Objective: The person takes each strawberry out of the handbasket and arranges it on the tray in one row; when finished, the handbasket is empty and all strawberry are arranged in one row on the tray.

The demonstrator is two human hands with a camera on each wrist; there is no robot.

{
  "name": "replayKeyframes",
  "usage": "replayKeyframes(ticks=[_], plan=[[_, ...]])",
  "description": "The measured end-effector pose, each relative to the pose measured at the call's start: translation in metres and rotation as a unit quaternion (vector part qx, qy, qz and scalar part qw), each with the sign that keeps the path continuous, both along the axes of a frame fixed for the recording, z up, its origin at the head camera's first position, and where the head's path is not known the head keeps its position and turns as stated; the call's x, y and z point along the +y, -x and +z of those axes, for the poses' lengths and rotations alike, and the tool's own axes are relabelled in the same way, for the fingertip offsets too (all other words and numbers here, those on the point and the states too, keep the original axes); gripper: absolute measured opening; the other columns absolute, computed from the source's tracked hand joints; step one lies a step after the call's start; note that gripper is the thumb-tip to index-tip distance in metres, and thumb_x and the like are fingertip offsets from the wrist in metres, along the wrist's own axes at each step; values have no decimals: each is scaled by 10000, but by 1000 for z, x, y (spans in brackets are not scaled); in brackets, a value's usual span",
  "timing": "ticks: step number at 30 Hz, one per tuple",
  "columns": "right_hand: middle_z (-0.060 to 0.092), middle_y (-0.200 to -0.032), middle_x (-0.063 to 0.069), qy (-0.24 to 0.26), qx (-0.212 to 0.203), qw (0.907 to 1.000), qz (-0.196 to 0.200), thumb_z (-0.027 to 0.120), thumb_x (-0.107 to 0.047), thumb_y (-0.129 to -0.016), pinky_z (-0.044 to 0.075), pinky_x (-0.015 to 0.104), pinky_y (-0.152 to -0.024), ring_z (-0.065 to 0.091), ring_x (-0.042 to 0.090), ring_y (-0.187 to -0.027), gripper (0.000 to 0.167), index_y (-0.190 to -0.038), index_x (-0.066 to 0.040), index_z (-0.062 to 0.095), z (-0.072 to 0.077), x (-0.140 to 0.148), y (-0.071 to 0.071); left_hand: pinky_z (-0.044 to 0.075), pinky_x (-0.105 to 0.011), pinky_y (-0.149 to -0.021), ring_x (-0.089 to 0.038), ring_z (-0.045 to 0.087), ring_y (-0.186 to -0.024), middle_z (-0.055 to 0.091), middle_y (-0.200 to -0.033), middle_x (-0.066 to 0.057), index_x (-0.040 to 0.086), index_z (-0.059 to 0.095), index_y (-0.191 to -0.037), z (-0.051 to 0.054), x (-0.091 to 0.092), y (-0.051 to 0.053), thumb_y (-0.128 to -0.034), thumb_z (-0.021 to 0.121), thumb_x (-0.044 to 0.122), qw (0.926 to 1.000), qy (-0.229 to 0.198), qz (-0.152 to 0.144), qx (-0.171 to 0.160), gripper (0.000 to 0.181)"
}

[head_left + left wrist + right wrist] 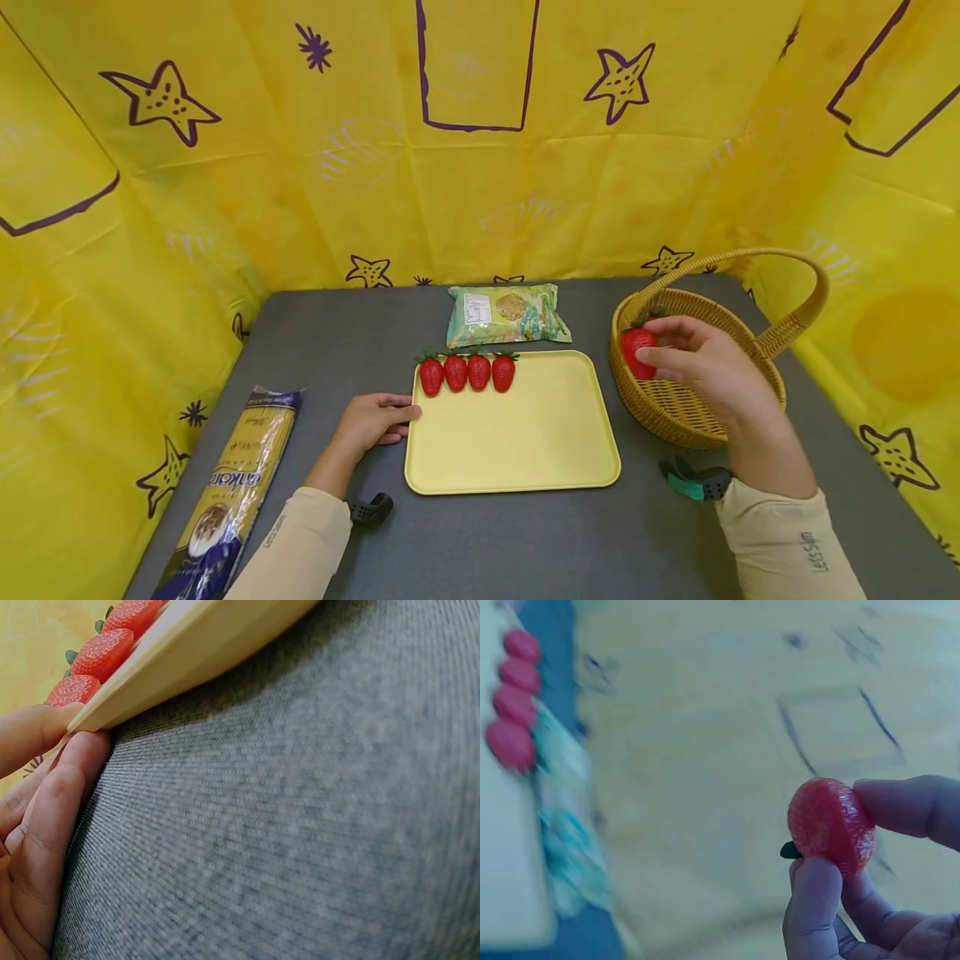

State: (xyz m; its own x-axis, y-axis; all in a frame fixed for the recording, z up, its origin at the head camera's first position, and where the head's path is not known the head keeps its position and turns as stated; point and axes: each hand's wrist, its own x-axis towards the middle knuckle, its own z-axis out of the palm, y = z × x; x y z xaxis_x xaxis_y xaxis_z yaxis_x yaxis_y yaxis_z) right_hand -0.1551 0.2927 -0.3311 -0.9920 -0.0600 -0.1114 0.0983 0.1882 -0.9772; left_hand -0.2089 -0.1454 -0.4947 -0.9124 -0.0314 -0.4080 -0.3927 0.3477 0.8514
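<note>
In the head view my right hand (708,367) pinches a red strawberry (637,352) over the left part of the wicker basket (678,408). The right wrist view shows that strawberry (829,825) between thumb and fingers, its green leaf to the left. My left hand (375,421) grips the left rim of the yellow tray (517,437), thumb above and fingers beneath in the left wrist view. Several strawberries (455,373) stand in a row along the tray's back edge, from the left corner towards the middle. Another bit of red shows behind the held strawberry, mostly hidden.
A green food packet (510,314) lies behind the tray. At the left of the grey table (525,546) is a long yellow and blue packet (232,492). The basket's handle (813,308) arches up at the right. Yellow patterned cloth (450,200) hangs behind and at both sides.
</note>
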Motion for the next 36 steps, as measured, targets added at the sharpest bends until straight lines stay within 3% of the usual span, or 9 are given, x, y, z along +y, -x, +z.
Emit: replayKeyframes(ticks=[3,5,10,14,17,22,27,36], plan=[[628,-1056,138,-671,-129,9974,234,729,-142,-894,557,322,-748,640,222,-844,452,-1248,45,520,-19,-37,15,577,-282,-602,-178,700,-692,714,-863,-62,19,699,-1156,0,0,0,-785,848,287,10000,-16,18,11,482],[602,-1076,185,-756,-294,9964,237,736,-115,-882,560,364,-788,632,249,-874,466,-1249,74,520,-38,-58,30,576,-282,-598,-177,698,-688,716,-859,-62,21,700,-1153,-1,0,0,-784,849,287,10000,-36,37,7,478],[575,-1078,217,-729,-742,9943,-220,758,-41,-844,570,398,-795,635,304,-911,410,-1173,77,544,-84,-93,65,576,-283,-596,-174,692,-677,715,-844,-64,33,707,-1145,-4,0,1,-777,854,293,9999,-86,55,-14,474],[588,-1042,200,-1017,-982,9891,-412,771,-45,-821,562,357,-727,625,292,-826,385,-1123,56,556,-107,-104,81,576,-286,-595,-177,691,-673,714,-841,-65,34,709,-1141,-5,1,0,-778,853,293,10000,-88,35,3,469],[602,-1017,186,-1262,-1108,9847,-469,774,-50,-809,541,340,-701,608,271,-789,383,-1117,46,569,-114,-110,86,576,-287,-590,-178,691,-671,715,-840,-64,32,712,-1135,-4,0,0,-774,856,298,9999,-89,47,31,472],[605,-1058,210,-1261,-1175,9836,-524,769,-28,-809,566,339,-729,632,261,-806,389,-1138,62,582,-122,-116,93,572,-279,-581,-174,692,-668,719,-836,-73,23,711,-1135,-2,0,0,-777,854,273,9998,-180,47,49,459],[601,-1050,214,-1251,-1167,9836,-566,766,-22,-821,568,325,-710,634,235,-754,372,-1131,67,579,-126,-120,93,573,-280,-582,-176,695,-672,720,-831,-71,28,715,-1128,-1,0,1,-780,850,255,9998,-191,46,49,437],[618,-998,170,-1762,-1106,9759,-656,781,-87,-822,511,298,-663,596,250,-782,332,-1080,26,605,-131,-122,93,575,-286,-588,-180,693,-671,720,-830,-69,29,715,-1127,-2,1,0,-783,848,255,9998,-174,60,72,432]])
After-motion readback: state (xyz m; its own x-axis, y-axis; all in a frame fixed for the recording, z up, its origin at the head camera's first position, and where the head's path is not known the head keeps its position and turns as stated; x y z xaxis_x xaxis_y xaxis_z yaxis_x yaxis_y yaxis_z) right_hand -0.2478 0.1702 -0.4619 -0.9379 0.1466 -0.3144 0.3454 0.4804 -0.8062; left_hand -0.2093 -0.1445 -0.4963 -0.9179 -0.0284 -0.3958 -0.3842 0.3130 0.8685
